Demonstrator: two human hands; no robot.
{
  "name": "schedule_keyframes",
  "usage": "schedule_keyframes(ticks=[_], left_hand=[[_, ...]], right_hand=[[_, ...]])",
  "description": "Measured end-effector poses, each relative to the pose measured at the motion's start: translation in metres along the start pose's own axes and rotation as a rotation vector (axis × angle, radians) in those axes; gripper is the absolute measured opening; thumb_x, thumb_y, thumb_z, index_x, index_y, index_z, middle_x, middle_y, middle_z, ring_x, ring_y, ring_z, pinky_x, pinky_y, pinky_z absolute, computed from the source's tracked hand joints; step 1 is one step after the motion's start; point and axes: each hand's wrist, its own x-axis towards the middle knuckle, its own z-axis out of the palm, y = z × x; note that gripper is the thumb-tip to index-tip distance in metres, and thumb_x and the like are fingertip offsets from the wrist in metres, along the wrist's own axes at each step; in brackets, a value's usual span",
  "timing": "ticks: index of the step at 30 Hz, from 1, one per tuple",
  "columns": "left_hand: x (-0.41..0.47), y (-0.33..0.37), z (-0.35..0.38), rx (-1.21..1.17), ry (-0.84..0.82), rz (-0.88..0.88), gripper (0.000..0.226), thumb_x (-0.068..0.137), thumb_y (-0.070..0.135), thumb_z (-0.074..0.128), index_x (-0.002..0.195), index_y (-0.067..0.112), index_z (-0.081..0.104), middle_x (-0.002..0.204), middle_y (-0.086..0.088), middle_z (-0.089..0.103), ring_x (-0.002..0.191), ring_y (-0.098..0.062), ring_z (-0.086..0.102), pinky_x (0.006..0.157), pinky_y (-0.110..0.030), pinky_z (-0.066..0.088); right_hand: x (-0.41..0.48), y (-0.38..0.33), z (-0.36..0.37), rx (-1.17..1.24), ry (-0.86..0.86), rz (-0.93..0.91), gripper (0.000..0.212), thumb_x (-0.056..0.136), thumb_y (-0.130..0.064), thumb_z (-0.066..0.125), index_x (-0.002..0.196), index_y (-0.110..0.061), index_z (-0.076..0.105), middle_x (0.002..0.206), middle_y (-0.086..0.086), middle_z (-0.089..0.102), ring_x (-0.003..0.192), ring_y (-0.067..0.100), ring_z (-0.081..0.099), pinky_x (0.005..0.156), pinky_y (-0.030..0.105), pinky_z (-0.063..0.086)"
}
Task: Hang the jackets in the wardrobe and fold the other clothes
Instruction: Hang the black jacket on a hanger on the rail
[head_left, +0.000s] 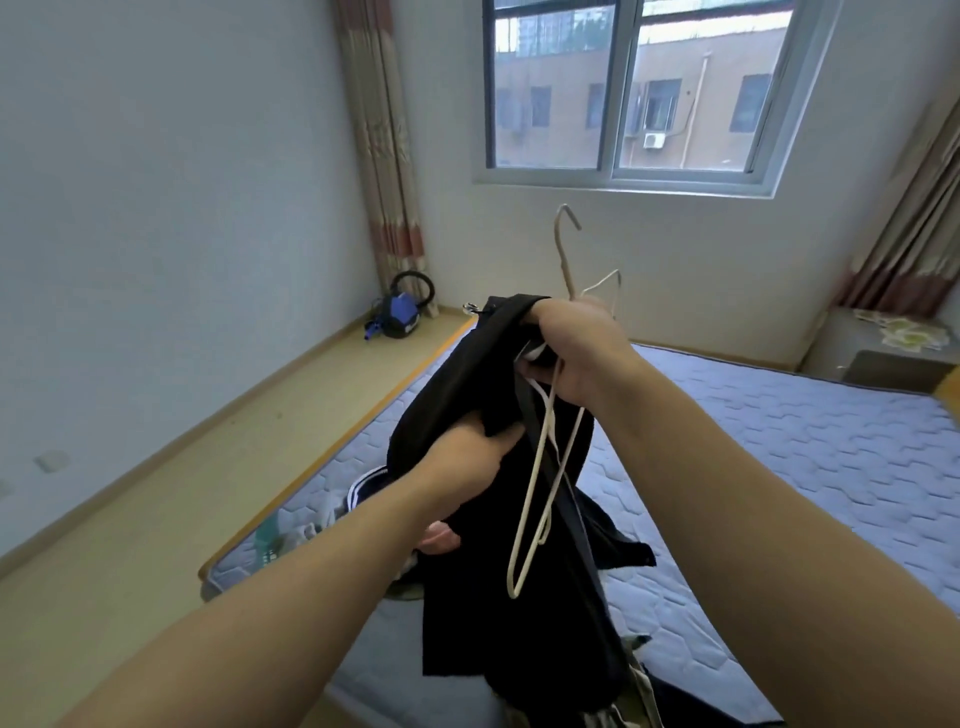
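I hold a black jacket (498, 597) up over the bed. My left hand (462, 457) grips a fold of its black fabric near the middle. My right hand (576, 353) is higher, its fingers curled round the jacket's collar edge together with a white wire hanger (540, 483). The hanger's hook points up toward the window and its long loop dangles down in front of the cloth. The jacket's lower part hangs down to the mattress.
A blue quilted mattress (779, 467) fills the right side, with a pile of other clothes (322, 519) at its near left edge. A blue vacuum cleaner (400, 312) sits in the far corner by the curtain. A bedside cabinet (883, 353) stands far right.
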Motion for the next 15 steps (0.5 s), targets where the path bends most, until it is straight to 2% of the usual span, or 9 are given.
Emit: schedule_keyframes(ticks=[3,6,8,10,11,13,14,15], left_hand=[[0.009,0.001,-0.012,-0.316,0.047,-0.068,0.025,0.099,0.027,0.063,0.120,0.015,0.069,0.098,0.001,0.077,0.094,-0.017,0.069,0.081,-0.030,0.050],[0.010,0.012,-0.035,-0.539,0.046,-0.137,0.021,0.099,0.017,0.056,0.107,0.014,0.075,0.090,-0.003,0.079,0.084,-0.022,0.075,0.076,-0.034,0.055],[0.009,0.023,-0.050,-0.686,-0.001,-0.173,0.029,0.097,0.020,0.054,0.090,0.010,0.081,0.095,-0.012,0.078,0.084,-0.027,0.075,0.078,-0.036,0.057],[0.006,0.034,-0.062,-0.795,-0.028,-0.143,0.033,0.094,0.023,0.052,0.087,0.006,0.079,0.096,-0.016,0.076,0.087,-0.032,0.073,0.085,-0.038,0.057],[0.004,0.039,-0.068,-0.848,-0.027,-0.119,0.032,0.092,0.024,0.051,0.085,0.005,0.075,0.092,-0.016,0.074,0.084,-0.032,0.071,0.087,-0.038,0.055],[-0.003,0.046,-0.078,-0.955,-0.043,-0.077,0.027,0.089,0.022,0.047,0.078,0.007,0.066,0.080,-0.013,0.064,0.074,-0.028,0.063,0.080,-0.037,0.050],[-0.007,0.050,-0.082,-1.000,-0.063,-0.058,0.026,0.088,0.021,0.044,0.075,0.008,0.063,0.077,-0.010,0.060,0.070,-0.026,0.060,0.077,-0.035,0.047],[-0.011,0.052,-0.085,-1.028,-0.078,-0.046,0.027,0.087,0.020,0.041,0.072,0.009,0.061,0.073,-0.009,0.057,0.066,-0.023,0.058,0.073,-0.033,0.046]], right_hand=[[-0.005,-0.004,-0.020,-0.012,-0.117,-0.009,0.036,0.082,-0.001,0.071,0.117,0.001,0.066,0.096,0.016,0.065,0.086,0.028,0.066,0.059,0.033,0.058],[-0.007,-0.001,-0.049,0.002,-0.282,0.015,0.025,0.073,-0.007,0.078,0.096,-0.003,0.072,0.089,0.014,0.068,0.082,0.028,0.073,0.069,0.038,0.061],[-0.002,0.010,-0.062,-0.041,-0.261,-0.007,0.030,0.065,-0.008,0.077,0.092,-0.003,0.064,0.088,0.014,0.065,0.084,0.029,0.075,0.073,0.043,0.062],[0.000,0.031,-0.067,-0.190,-0.213,-0.009,0.031,0.065,-0.006,0.073,0.089,-0.008,0.053,0.093,0.016,0.061,0.087,0.028,0.073,0.075,0.045,0.063],[-0.001,0.042,-0.067,-0.293,-0.202,-0.001,0.032,0.069,-0.004,0.072,0.090,-0.011,0.050,0.098,0.016,0.059,0.091,0.027,0.071,0.075,0.043,0.063],[-0.005,0.064,-0.066,-0.398,-0.229,0.043,0.040,0.075,-0.002,0.072,0.105,-0.012,0.047,0.115,0.015,0.060,0.103,0.027,0.069,0.075,0.041,0.062],[-0.008,0.074,-0.063,-0.377,-0.276,0.072,0.053,0.071,-0.004,0.074,0.115,-0.011,0.044,0.118,0.014,0.061,0.105,0.027,0.069,0.077,0.042,0.061],[-0.011,0.083,-0.060,-0.327,-0.347,0.097,0.065,0.065,-0.007,0.076,0.121,-0.009,0.043,0.113,0.010,0.066,0.100,0.024,0.069,0.076,0.043,0.059]])
